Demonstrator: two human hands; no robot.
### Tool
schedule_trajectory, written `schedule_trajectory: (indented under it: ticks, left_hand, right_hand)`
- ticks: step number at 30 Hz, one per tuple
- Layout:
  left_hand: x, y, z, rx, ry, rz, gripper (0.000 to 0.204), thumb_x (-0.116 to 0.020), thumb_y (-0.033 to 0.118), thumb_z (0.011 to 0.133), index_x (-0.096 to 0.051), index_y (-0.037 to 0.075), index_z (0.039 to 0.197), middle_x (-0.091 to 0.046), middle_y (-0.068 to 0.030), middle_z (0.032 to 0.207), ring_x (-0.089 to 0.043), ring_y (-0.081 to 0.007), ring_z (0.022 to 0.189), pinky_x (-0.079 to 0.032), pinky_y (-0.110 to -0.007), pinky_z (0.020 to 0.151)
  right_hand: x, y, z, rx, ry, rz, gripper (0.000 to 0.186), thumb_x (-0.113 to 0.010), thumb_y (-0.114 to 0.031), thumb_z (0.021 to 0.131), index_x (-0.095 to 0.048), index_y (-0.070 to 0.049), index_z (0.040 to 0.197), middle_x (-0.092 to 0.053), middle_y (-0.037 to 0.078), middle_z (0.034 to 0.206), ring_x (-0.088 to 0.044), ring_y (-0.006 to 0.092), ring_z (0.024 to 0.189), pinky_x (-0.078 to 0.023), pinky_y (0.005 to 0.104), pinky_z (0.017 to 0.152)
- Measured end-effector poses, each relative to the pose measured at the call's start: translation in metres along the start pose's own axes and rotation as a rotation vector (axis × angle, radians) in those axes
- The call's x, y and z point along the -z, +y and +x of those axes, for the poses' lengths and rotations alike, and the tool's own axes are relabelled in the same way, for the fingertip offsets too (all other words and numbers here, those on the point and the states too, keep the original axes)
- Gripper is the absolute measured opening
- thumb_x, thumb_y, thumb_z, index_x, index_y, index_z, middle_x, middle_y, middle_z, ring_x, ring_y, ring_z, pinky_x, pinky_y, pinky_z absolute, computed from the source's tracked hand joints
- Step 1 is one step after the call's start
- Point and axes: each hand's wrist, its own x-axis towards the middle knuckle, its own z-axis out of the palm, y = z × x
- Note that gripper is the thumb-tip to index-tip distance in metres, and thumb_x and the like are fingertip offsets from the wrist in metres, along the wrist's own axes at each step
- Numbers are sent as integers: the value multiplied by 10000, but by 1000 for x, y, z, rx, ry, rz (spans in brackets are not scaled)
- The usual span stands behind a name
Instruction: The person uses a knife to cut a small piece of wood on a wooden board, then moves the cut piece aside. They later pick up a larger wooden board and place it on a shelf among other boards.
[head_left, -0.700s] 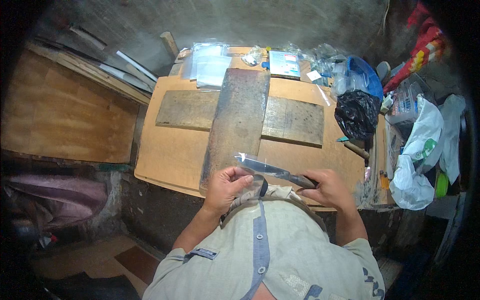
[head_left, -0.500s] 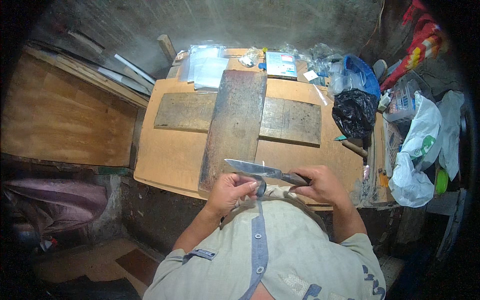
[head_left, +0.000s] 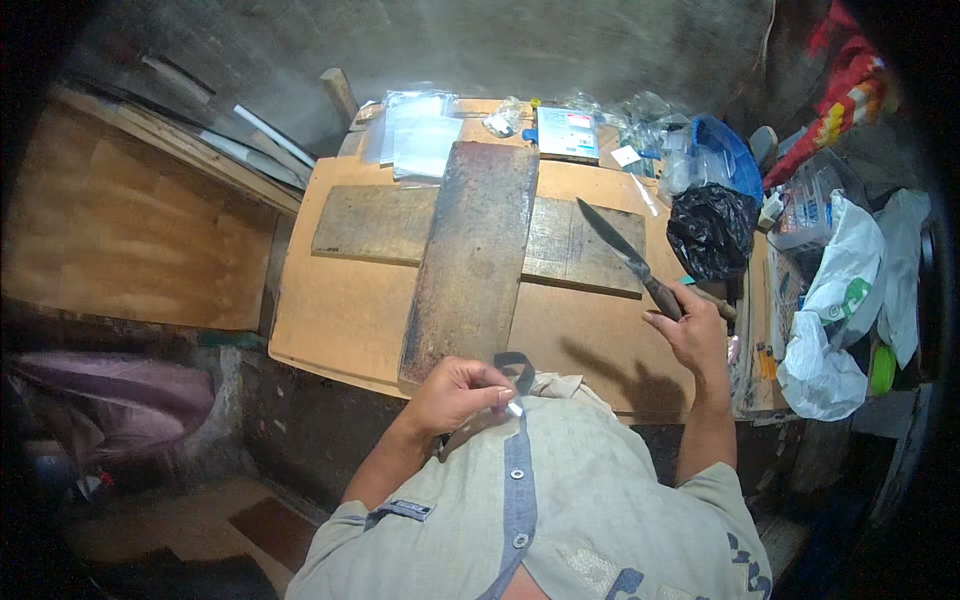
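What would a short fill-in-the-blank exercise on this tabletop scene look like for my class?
1. The right hand grips the knife by its ____.
2. The plastic bag directly in front of the blue basin is ____ in colour.
3. The hand nearer the shirt buttons is the ____ one.

Missing words: handle; black; left.

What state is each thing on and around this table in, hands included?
Right hand: closed around the knife's handle
Knife: blade bare, held above the table, tip pointing away and leftward
Left hand: pinching a small whitish thing, too small to identify
Long board: flat, crossing over the shorter board
Shorter board: flat, partly covered
Black bag: crumpled
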Motion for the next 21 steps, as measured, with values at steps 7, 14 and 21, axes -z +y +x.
schedule_trajectory:
  ticks: [7,14,21]
  left_hand:
    - [-7,-1,12,-166,135,-73,179,-713,40,913,-706,-44,1070,-727,-82,855,-677,-128,751,-557,-272,706]
    - [-3,-11,20,-180,209,-175,413,-698,22,919,-586,-34,1313,-711,-64,863,-666,-110,750,-558,-265,712]
    - [-2,-12,18,-100,323,-314,384,-683,19,925,-586,-33,1293,-705,-62,832,-670,-120,729,-570,-262,706]
  right_hand:
    - [-55,75,-20,42,-255,-115,402,-856,-236,712,-738,-101,1072,-711,157,912,-689,344,865,-530,434,776]
    - [-92,110,-29,81,-225,-131,431,-844,-284,736,-712,-100,1102,-700,169,1013,-648,381,987,-515,460,850]
    - [-98,102,-19,28,-200,-155,403,-835,-277,754,-655,-49,1033,-665,180,1000,-630,390,981,-509,477,831]
